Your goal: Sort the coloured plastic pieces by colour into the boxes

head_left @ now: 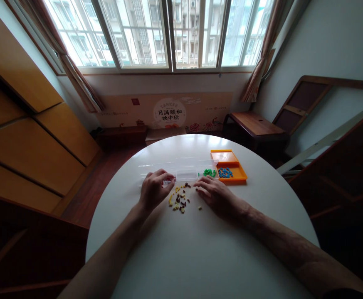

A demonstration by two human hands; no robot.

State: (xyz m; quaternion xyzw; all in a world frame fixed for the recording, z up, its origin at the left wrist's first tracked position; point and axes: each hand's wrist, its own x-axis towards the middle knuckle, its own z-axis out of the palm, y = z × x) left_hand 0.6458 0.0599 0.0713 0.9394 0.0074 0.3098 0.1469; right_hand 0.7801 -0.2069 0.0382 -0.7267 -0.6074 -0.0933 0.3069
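Small yellow and brown plastic pieces [178,199] lie in a loose pile on the white round table [169,257]. Behind them stands a clear plastic compartment box [186,175], with green pieces [209,172] at its right end. My left hand [156,187] curls over the box's left part, thumb and forefinger tips close together; whatever is between them is too small to make out. Small dark reddish pieces show behind those fingers. To the right of the pile, my right hand [214,193] rests low with fingers apart, its tips beside a single brown piece [196,189].
An orange tray [243,179] with blue pieces [225,172] in it sits behind my right hand, its lid open backward. One pale yellow piece [200,208] lies apart from the pile. A wooden chair [256,124] stands beyond the table at right.
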